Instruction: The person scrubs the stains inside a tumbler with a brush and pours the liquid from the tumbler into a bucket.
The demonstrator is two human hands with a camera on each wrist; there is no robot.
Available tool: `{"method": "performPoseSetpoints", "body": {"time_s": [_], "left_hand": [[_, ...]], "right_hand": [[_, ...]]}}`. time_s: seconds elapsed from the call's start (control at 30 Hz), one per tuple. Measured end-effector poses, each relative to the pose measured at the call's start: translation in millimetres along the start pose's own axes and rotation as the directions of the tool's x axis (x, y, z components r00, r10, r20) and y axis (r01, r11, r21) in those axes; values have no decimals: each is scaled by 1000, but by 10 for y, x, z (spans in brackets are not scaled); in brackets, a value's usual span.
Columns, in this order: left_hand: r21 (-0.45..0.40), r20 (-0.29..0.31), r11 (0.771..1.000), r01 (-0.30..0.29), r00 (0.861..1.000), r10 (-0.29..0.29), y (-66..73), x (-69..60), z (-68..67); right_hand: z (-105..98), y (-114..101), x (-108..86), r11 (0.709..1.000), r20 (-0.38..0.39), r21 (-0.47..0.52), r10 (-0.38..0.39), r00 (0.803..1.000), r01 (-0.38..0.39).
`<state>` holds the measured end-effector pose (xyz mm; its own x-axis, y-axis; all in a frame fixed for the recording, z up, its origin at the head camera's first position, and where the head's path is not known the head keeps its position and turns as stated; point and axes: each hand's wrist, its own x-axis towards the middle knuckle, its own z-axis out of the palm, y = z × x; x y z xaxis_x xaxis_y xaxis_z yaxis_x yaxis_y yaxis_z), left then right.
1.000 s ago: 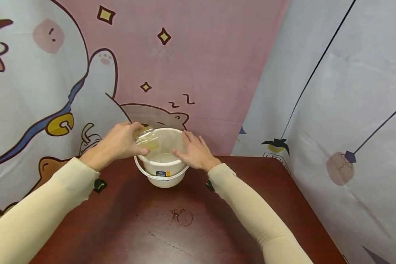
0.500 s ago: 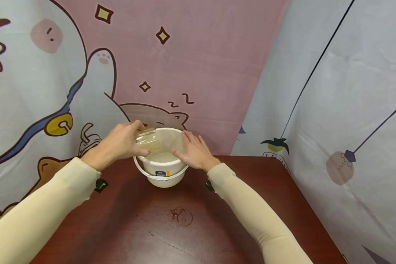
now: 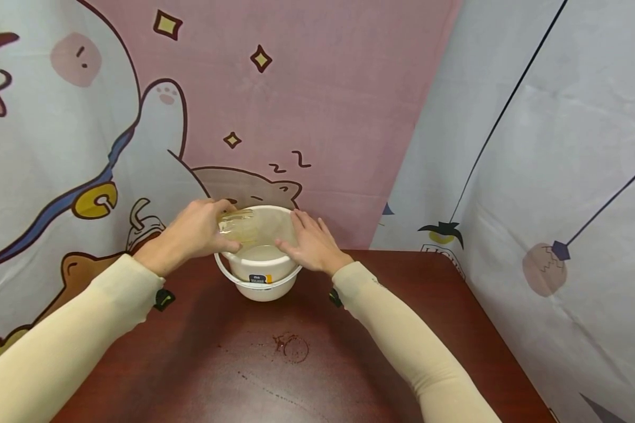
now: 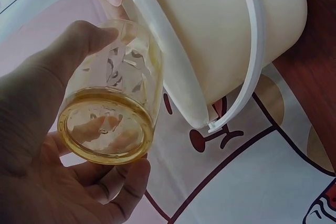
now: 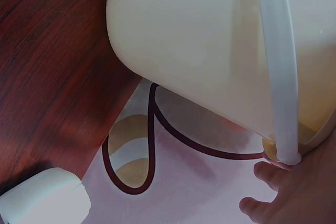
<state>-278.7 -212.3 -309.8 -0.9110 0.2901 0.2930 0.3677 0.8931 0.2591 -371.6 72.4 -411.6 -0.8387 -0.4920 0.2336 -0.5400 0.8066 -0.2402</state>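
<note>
My left hand [image 3: 196, 230] grips a clear, amber-tinted glass [image 3: 236, 224] by its sides. In the left wrist view the glass [image 4: 113, 103] shows its thick amber base, with the thumb on one side and fingers on the other. It lies tipped, its mouth over the left rim of a cream plastic bucket [image 3: 243, 268]. My right hand [image 3: 316, 244] rests across the bucket's right rim, fingers straight in the head view and thumb over the opening. In the right wrist view some fingers [image 5: 268, 176] are beside the bucket's handle hinge. Whether the glass or bucket contains liquid, I cannot tell.
The bucket's white handle [image 3: 227, 274] hangs down in front. The bucket stands at the back of a dark red-brown table [image 3: 381, 329], close to a printed cloth backdrop [image 3: 344, 129]. A ring-shaped mark [image 3: 296, 348] and dark streaks lie on the tabletop in front.
The glass has tipped a little further and dropped slightly toward the bucket's opening, with the left hand turning along. The right hand and the bucket have stayed in place.
</note>
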Motion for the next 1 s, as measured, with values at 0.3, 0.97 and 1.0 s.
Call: {"method": "performPoseSetpoints", "body": {"time_s": [0.3,0.97,1.0], "left_hand": [[-12,-10,1000,11,1000,-11,13,5,48],[-82,-85,993,81,993,-88,6,-55,233],[-89,-87,992,85,992,-92,5,-59,244]], "right_hand": [[-2,20,0,1000,2,-7,-3,1000,3],[17,16,2,1000,-2,-17,-2,1000,2],[15,14,-2,1000,-2,-21,-2,1000,2]]}}
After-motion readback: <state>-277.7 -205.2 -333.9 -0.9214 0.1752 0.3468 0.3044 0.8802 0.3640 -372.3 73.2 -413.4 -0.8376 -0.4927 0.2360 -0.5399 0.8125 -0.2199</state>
